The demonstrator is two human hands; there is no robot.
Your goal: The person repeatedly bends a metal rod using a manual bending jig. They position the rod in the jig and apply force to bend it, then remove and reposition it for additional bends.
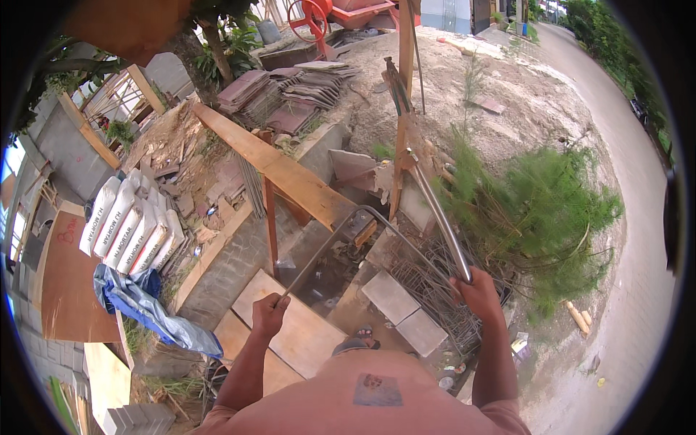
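My left hand (269, 315) is closed around the end of a thin steel rod (313, 259). The rod rises to a bend above the end of the wooden beam, then slopes down to the right toward my right arm. In my right hand (478, 291) is the lower end of a long steel pipe handle (439, 210). This handle slants up and away to a rusty, darker upper part (400, 94) beside an upright wooden post (403, 152). What kind of tool it is, I cannot make out. A heap of bent steel bars (435, 290) lies left of my right hand.
A long wooden beam (272, 167) crosses ahead on a post. Mortar bags (134, 225) and a blue tarp (156, 315) sit left. Pale boards (290, 315) and grey slabs (403, 312) lie near my feet. Stacked tiles (254, 98), an orange mixer (348, 14) and a bush (544, 210) stand farther out.
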